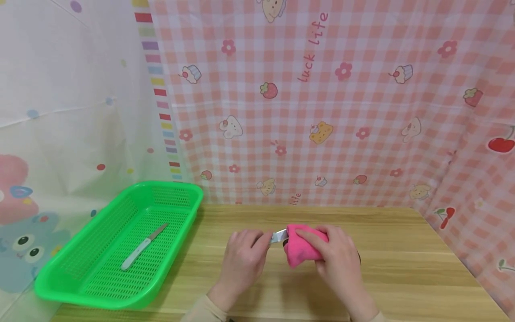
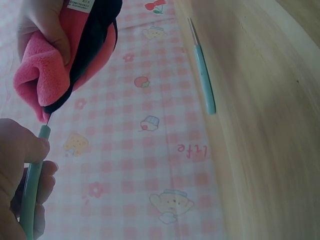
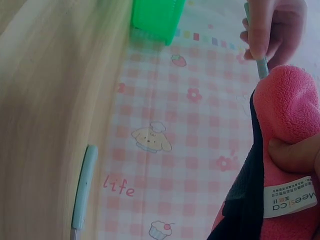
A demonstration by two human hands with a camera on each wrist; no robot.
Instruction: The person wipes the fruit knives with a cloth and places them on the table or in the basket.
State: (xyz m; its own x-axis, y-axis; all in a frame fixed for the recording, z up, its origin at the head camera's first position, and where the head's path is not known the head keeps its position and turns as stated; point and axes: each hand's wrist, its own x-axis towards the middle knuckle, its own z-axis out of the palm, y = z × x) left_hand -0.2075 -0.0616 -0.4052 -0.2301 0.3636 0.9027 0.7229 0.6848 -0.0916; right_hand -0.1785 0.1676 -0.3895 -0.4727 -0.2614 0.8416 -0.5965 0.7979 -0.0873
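Note:
My left hand grips the pale green handle of a knife, thumb along its side. The knife's blade runs into the folds of a pink plush cloth, so most of it is hidden. My right hand holds the cloth folded around that blade, its thumb pressed on the pink side. Dark trim and a white printed label show on the cloth. Both hands are above the wooden table. Another green-handled knife lies on the wood in both wrist views.
On the left stands a green perforated basket, with a pale-handled knife lying inside it. A pink checked cloth backdrop hangs along the back and right, and a white patterned sheet on the left.

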